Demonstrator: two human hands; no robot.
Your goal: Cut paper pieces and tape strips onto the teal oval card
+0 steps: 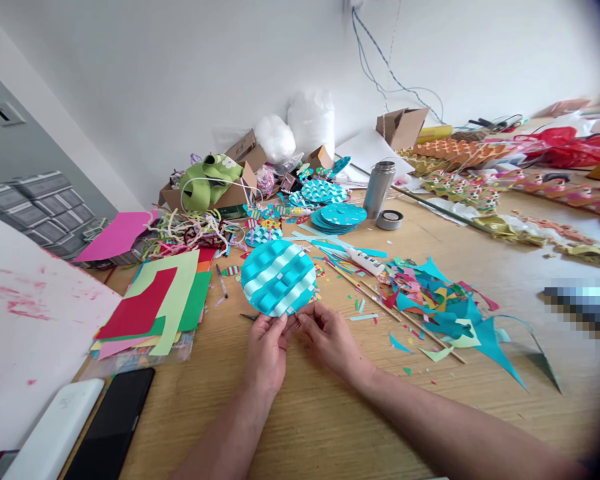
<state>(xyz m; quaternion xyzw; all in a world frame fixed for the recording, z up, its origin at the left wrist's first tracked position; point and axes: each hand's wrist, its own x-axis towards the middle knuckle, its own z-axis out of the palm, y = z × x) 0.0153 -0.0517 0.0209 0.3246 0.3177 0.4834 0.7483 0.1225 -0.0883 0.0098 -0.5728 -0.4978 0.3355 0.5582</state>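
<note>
A round turquoise paper disc (pixel 279 277) with pale, wavy strips woven across it is held up over the wooden table, its patterned face toward me. My left hand (pixel 269 350) is closed on its lower edge, the thumb on the near side. Pinched fingers of my right hand (pixel 329 339) meet the same edge just to the right; any small piece between them is too hidden to make out. Behind the disc lies a smaller woven turquoise piece (pixel 263 235). A stack of plain turquoise discs (pixel 339 217) sits further back.
Coloured paper sheets (pixel 145 303) and a black phone (pixel 113 423) lie left. To the right are a glue bottle (pixel 365 261), thin wooden sticks (pixel 410 325) and a heap of paper scraps (pixel 430 293). A metal flask (pixel 380 189) stands behind, near pipe cleaners (pixel 195 233) and boxes.
</note>
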